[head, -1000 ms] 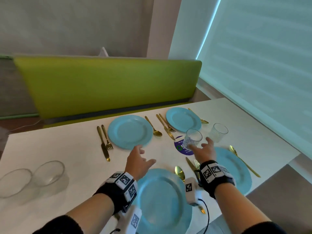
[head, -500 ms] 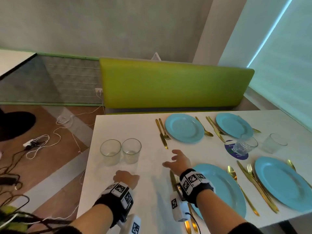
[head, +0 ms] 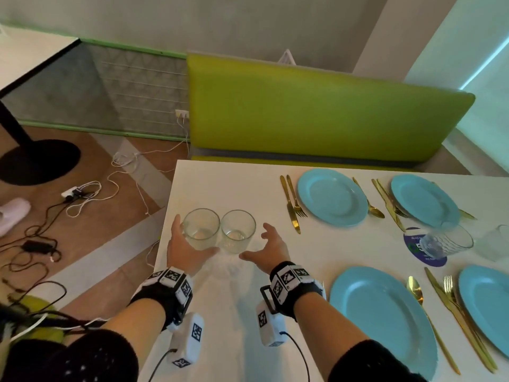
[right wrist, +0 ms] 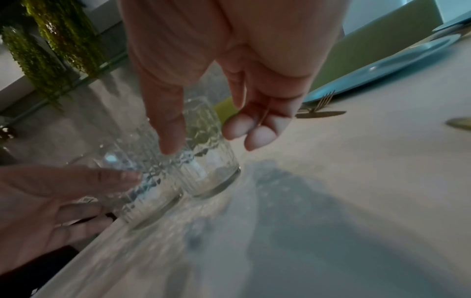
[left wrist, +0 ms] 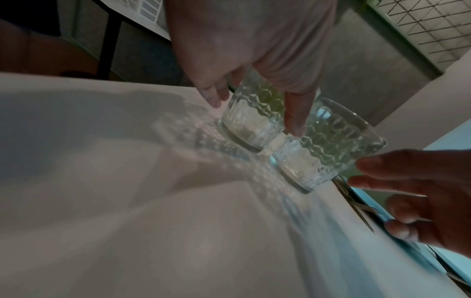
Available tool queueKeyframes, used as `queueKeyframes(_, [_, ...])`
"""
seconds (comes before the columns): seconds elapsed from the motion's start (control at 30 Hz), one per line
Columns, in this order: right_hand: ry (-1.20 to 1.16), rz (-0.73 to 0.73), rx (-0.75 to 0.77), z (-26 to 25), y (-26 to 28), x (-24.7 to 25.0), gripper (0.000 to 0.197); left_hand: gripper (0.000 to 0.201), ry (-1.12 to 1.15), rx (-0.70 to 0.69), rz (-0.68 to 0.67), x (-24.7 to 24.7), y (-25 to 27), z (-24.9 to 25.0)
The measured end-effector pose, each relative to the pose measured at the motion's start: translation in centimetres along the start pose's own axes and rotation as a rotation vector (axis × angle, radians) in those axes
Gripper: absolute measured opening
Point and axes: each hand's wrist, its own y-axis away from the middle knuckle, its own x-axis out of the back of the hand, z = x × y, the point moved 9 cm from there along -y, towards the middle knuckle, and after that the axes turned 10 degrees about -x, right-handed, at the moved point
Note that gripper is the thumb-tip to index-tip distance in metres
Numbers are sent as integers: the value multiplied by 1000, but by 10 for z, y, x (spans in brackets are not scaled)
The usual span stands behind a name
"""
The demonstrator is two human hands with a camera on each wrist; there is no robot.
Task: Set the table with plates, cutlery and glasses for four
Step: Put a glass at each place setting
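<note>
Both hands closing on a touching pair of glasses at the worktop's left edge.

Left hand (head: 185,245) curled round the clear patterned left glass (head: 201,228), thumb and fingers on its wall; right hand (head: 268,248) spread and empty just beside the clear patterned right glass (head: 238,230). Risks, as a judgement: glass knocking glass on lifting, or the left glass slipping off the white worktop (head: 234,312) edge just beside it. Head view alone giving four blue plates and gold cutlery well right of the pair; wrist views alone giving faceted walls and thumb contact.

Two glasses (head: 219,231) side by side on table (head: 220,312), plates (head: 332,197) to their right
</note>
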Motion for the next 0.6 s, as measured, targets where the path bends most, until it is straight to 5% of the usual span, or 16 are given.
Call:
queueKeyframes(0.3, [-133, 37, 57, -16, -16, -24, 104, 105, -38, -70, 0, 4, -17, 0])
queueKeyframes(0.43, [-93, 93, 80, -18, -18, -22, 91, 89, -85, -75, -25, 4, -20, -1])
queueKeyframes(0.6, [-87, 129, 64, -9, -17, -6, 80, 94, -125, -102, -55, -3, -11, 18])
